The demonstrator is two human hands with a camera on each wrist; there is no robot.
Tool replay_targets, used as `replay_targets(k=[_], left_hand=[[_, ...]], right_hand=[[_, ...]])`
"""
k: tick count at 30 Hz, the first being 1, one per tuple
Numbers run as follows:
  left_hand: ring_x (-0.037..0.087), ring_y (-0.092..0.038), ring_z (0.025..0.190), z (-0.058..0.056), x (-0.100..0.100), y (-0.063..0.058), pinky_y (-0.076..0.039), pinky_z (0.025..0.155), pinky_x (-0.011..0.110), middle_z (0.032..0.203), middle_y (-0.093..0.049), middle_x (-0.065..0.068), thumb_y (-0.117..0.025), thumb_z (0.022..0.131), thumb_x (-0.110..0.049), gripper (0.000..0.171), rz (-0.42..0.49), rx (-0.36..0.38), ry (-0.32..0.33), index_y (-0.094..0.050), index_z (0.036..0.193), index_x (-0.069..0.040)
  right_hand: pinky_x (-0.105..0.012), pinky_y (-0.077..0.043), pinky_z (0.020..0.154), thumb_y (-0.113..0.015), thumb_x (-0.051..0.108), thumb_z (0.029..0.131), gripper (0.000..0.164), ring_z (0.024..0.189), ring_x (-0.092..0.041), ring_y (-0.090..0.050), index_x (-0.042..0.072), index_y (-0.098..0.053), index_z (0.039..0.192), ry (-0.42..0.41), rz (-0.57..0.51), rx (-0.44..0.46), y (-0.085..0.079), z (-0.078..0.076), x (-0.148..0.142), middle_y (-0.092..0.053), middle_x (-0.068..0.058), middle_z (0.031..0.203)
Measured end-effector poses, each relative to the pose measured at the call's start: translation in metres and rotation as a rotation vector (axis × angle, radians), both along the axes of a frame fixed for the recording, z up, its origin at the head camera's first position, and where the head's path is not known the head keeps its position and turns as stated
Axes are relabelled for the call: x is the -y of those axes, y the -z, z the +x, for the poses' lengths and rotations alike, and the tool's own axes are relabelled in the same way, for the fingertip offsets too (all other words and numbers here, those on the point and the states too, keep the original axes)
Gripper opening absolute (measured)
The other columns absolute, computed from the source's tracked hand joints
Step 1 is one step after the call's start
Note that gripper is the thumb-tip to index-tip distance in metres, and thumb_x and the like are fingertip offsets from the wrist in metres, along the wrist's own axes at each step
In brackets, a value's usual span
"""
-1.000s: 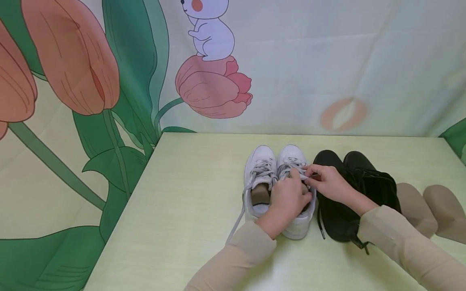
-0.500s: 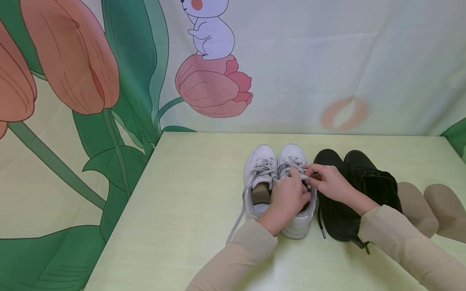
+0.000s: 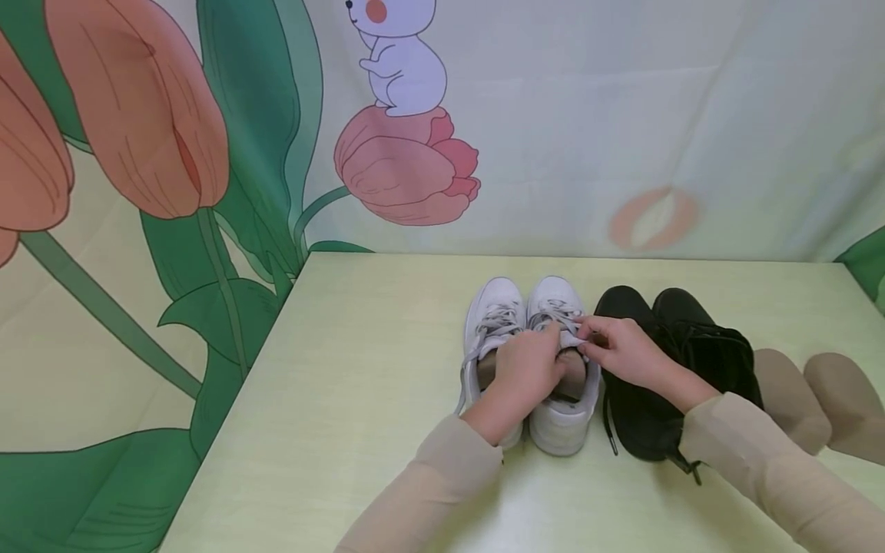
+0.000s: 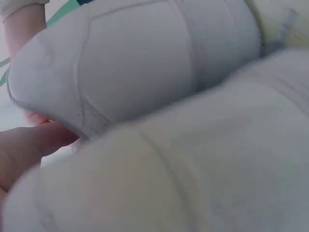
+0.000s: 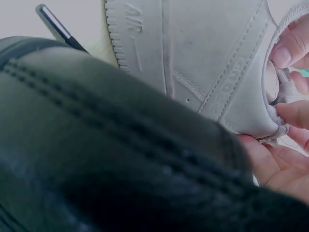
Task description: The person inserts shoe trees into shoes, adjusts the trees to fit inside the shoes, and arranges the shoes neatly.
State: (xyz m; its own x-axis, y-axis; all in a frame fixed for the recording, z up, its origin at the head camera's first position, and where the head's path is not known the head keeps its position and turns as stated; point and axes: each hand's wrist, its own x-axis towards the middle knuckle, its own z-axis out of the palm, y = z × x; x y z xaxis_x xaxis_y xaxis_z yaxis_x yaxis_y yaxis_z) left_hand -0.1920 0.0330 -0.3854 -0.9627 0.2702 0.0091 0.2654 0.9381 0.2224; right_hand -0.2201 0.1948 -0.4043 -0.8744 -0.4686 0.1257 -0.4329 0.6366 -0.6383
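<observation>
A pair of white sneakers, the left one (image 3: 501, 296) and the right one (image 3: 558, 430), stands side by side with grey laces. Over their openings, my left hand (image 3: 525, 365) has curled fingers at the right sneaker's shoelace (image 3: 556, 311), its fingertips by the tongue. My right hand (image 3: 625, 349) pinches the lace at that sneaker's right eyelet edge; in the right wrist view its fingers (image 5: 263, 157) touch the collar near the eyelets. Beige inserts (image 3: 572, 372) show inside the sneakers. The left wrist view has mostly white shoe heels (image 4: 140, 58), hiding the left fingertips.
Black shoes (image 3: 639, 418) stand close to the right of the white sneakers, under the right forearm, with a loose lace hanging. Two beige shoe-shaped pieces (image 3: 791, 395) lie farther right. The pale table (image 3: 373, 369) meets a printed cloth (image 3: 553, 138) at the back.
My left hand has shifted left, from over the right sneaker's opening toward the left sneaker, uncovering the right one's insert. The right hand stays almost in place.
</observation>
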Motion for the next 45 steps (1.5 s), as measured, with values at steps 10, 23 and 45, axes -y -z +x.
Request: replay_targets(k=[10, 23, 45], left_hand=[[0.017, -0.053, 0.05, 0.001, -0.003, 0.007, -0.031, 0.04, 0.028, 0.059, -0.055, 0.0, -0.058, 0.076, -0.053, 0.046, 0.03, -0.076, -0.073, -0.045, 0.104, -0.019], [0.02, -0.059, 0.062, -0.001, -0.011, 0.011, -0.035, 0.044, 0.03, 0.066, -0.062, 0.001, -0.06, 0.073, -0.057, 0.074, 0.021, -0.04, -0.148, -0.035, 0.131, -0.02], [0.02, -0.061, 0.067, -0.003, -0.019, 0.013, -0.042, 0.05, 0.032, 0.081, -0.065, 0.001, -0.062, 0.076, -0.048, 0.062, -0.037, -0.023, -0.143, -0.036, 0.127, -0.023]], right_hand=[[-0.022, -0.036, 0.049, -0.059, 0.004, 0.082, 0.004, 0.053, -0.009, -0.044, 0.006, -0.057, 0.079, -0.01, 0.012, -0.032, 0.0, 0.003, 0.0, -0.054, -0.026, 0.117], [-0.022, -0.036, 0.047, -0.057, 0.001, 0.081, 0.006, 0.046, -0.006, -0.036, 0.007, -0.057, 0.08, -0.015, 0.017, -0.036, 0.002, 0.003, 0.0, -0.053, -0.025, 0.119], [-0.021, -0.036, 0.05, -0.059, -0.004, 0.078, 0.015, 0.055, -0.007, -0.051, 0.01, -0.053, 0.074, -0.053, 0.043, -0.141, 0.002, 0.006, 0.002, -0.056, -0.025, 0.114]])
